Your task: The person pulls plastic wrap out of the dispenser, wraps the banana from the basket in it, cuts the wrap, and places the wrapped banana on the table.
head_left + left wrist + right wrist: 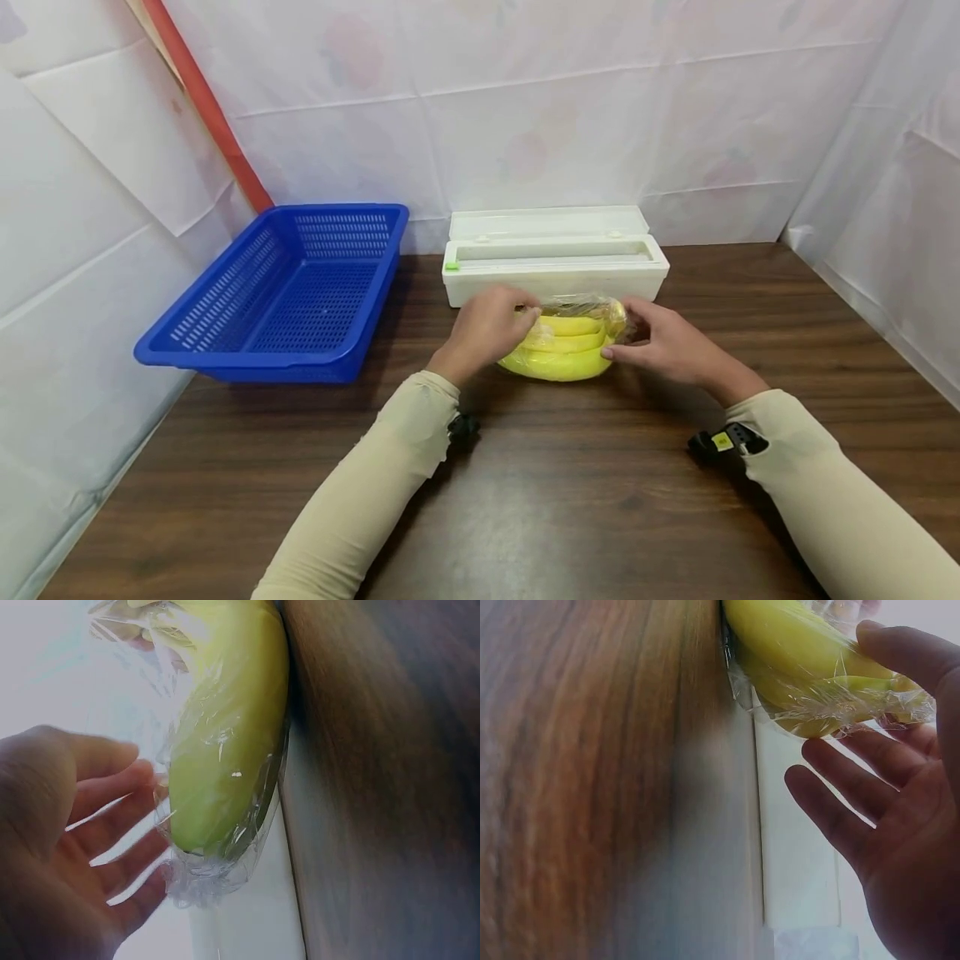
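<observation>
A bunch of yellow bananas (562, 346) wrapped in clear plastic film (202, 885) lies on the table, its stem end to the right. My left hand (491, 327) is at the bananas' left end, its fingertips right at the gathered film; in the left wrist view the fingers (124, 866) are spread and nearly straight. My right hand (671, 346) holds the stem end, the thumb (892, 645) on the near side and the other fingers round behind and below. Crinkled film bunches up around the stems.
Behind the bananas stands a white film dispenser box (555, 279) with its lid (551, 222) raised. A blue perforated basket (247, 360) sits on the left of the brown wooden table (570, 500). White patterned sheeting (540, 108) covers the walls, and a red pole (213, 112) leans in the left corner.
</observation>
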Demonstrator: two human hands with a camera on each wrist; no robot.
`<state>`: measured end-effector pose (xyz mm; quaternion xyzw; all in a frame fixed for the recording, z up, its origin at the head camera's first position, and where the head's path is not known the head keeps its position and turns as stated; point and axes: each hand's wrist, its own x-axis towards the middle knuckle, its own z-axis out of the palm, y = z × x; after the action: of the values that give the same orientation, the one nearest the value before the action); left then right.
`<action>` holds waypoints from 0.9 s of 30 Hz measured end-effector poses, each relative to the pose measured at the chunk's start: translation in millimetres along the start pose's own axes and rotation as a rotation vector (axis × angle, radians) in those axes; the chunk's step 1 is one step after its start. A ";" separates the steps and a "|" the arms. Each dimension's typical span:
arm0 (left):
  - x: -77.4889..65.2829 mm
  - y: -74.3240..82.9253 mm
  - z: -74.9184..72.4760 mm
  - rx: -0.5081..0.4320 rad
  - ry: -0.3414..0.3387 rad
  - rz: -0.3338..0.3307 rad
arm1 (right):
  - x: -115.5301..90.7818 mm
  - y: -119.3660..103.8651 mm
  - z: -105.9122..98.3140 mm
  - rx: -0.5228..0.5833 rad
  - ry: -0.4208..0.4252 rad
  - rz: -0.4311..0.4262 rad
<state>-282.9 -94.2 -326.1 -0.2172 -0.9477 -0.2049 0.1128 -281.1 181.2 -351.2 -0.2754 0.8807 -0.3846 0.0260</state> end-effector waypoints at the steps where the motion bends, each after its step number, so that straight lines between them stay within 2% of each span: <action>1: -0.3 -0.1 -0.3 -0.007 0.030 -0.004 | -0.2 0.0 0.1 -0.008 0.000 0.001; 4: -0.9 -0.6 -0.3 -0.022 0.104 0.002 | -0.9 0.5 0.7 -0.029 0.003 -0.002; 8: -1.2 -1.1 0.9 -0.029 0.156 0.014 | -1.4 1.0 2.4 -0.043 0.007 -0.015; 15: -0.6 0.2 2.2 -0.011 0.153 0.022 | -0.7 1.0 4.6 -0.053 0.020 -0.019; 22: -1.7 2.7 2.2 -0.011 0.180 0.045 | 0.8 0.7 3.6 -0.064 0.024 -0.003; 27: -2.3 5.4 1.8 -0.015 0.141 0.076 | 1.5 1.9 3.7 -0.066 0.028 0.003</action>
<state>-278.6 -89.8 -326.6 -0.2389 -0.9270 -0.2221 0.1852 -282.3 179.0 -354.9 -0.2695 0.8936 -0.3588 0.0052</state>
